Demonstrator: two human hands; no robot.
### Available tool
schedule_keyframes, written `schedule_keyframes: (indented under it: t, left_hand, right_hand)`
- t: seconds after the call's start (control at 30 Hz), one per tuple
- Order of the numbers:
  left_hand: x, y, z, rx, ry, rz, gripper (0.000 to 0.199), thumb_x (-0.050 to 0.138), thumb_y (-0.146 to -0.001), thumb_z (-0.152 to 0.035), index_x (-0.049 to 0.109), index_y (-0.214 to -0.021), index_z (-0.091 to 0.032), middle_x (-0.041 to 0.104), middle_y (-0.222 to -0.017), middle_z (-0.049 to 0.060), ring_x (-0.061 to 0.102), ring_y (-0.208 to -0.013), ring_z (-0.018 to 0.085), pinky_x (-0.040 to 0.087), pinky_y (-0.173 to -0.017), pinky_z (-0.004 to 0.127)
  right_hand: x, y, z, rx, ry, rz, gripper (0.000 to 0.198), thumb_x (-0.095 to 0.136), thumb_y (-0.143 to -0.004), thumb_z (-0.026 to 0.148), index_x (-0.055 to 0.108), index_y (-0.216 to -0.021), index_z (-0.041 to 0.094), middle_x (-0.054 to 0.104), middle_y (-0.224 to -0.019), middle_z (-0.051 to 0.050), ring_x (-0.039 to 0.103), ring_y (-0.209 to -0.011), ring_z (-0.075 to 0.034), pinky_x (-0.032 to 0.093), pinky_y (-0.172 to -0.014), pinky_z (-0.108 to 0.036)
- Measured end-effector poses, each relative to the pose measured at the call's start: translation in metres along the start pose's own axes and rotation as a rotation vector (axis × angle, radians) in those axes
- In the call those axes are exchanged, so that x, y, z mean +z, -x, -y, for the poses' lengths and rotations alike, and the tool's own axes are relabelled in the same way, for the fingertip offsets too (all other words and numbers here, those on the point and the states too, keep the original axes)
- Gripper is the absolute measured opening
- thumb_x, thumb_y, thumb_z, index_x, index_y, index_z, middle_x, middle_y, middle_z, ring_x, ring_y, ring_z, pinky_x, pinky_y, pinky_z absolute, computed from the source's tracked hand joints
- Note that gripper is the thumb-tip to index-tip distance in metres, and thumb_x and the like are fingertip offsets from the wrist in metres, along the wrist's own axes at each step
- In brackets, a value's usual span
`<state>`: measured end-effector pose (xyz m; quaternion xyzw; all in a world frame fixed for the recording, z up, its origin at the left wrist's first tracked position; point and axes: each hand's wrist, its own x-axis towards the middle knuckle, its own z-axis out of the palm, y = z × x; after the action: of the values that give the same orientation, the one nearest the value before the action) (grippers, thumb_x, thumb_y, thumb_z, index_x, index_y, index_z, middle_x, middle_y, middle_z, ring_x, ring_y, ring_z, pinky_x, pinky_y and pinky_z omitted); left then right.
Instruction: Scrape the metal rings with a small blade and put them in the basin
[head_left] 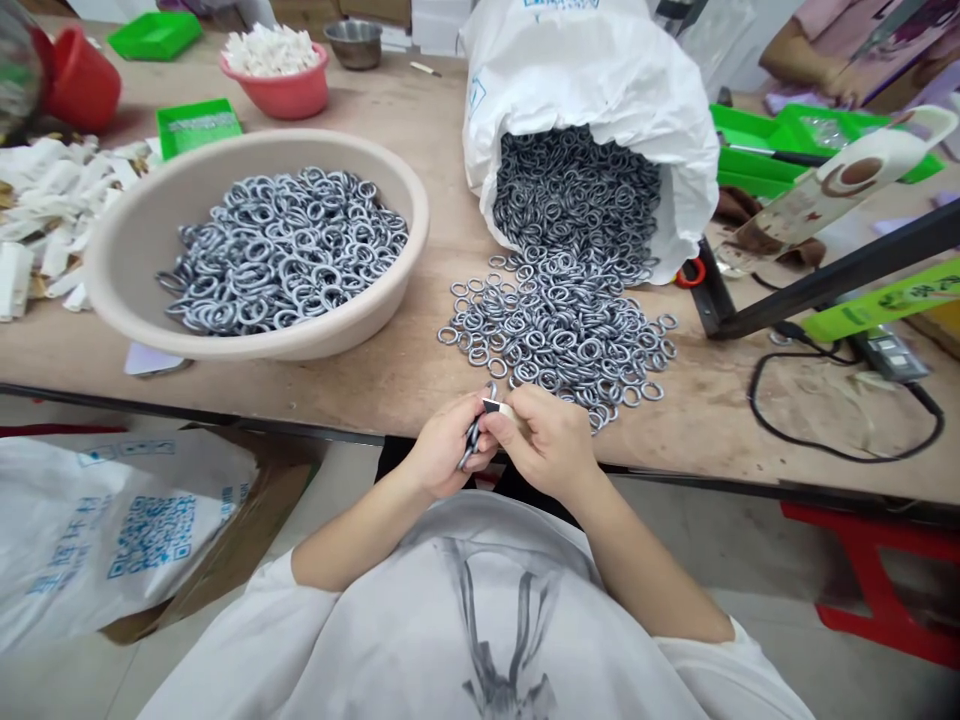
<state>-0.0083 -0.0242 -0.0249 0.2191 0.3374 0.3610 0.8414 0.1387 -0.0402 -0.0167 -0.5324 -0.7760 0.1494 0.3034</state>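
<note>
My left hand pinched a few grey rings at the near edge of the counter; my right hand gripped a small pale piece, its dark end turned leftward toward them, long axis roughly crosswise. The loose ring pile lay just beyond, nearer the right. Fingers hid most of the piece; contact with the rings could not be told.

We wear a whitish short-sleeved shirt with a grey, brushy print in front, and black legwear below the table's near edge.
</note>
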Motion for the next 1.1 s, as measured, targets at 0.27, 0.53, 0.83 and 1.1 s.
schedule_keyframes:
  t: [0.27, 0.53, 0.83, 1.1]
  left_hand:
    - [0.0, 0.004, -0.002, 0.012, -0.039, 0.081, 0.036, 0.066, -0.08, -0.041, 0.044, -0.063, -0.018, 0.039, -0.047, -0.007, 0.028, -0.035, 0.002, 0.02, -0.032, 0.013]
    - [-0.01, 0.011, -0.005, -0.003, -0.072, 0.061, 0.032, 0.063, -0.081, -0.038, 0.047, -0.063, -0.016, 0.043, -0.051, -0.005, 0.03, -0.034, 0.002, 0.018, -0.034, 0.015]
    - [-0.027, 0.009, -0.026, 0.124, -0.032, -0.131, 0.022, 0.07, -0.07, -0.03, 0.057, -0.082, -0.017, 0.055, -0.065, -0.005, 0.034, -0.037, 0.002, 0.013, -0.033, 0.014]
    - [-0.022, -0.003, -0.004, 0.381, -0.689, -0.011, 0.034, 0.064, -0.087, -0.049, 0.063, -0.084, -0.015, 0.059, -0.074, -0.001, 0.049, -0.065, 0.008, 0.04, -0.061, 0.02]
  right_hand:
    - [0.001, -0.001, -0.005, 0.006, -0.078, 0.003, 0.045, 0.044, -0.099, 0.049, 0.051, -0.064, 0.021, 0.051, -0.061, 0.001, 0.045, -0.057, -0.012, 0.028, -0.057, -0.027]
    - [-0.001, -0.026, -0.028, 0.306, 0.324, 0.022, 0.036, 0.048, -0.097, 0.05, 0.067, -0.089, 0.021, 0.067, -0.084, -0.005, 0.056, -0.07, -0.018, 0.024, -0.058, -0.029]
    - [0.007, -0.042, -0.02, 0.231, 0.43, 0.167, 0.02, 0.048, -0.096, 0.025, 0.066, -0.102, 0.019, 0.065, -0.105, -0.01, 0.06, -0.088, -0.023, 0.029, -0.061, -0.031]
    - [-0.022, -0.023, -0.014, 0.215, -0.407, 0.305, 0.037, 0.047, -0.095, 0.044, 0.042, -0.066, 0.021, 0.045, -0.065, 0.003, 0.04, -0.062, -0.012, 0.03, -0.058, -0.026]
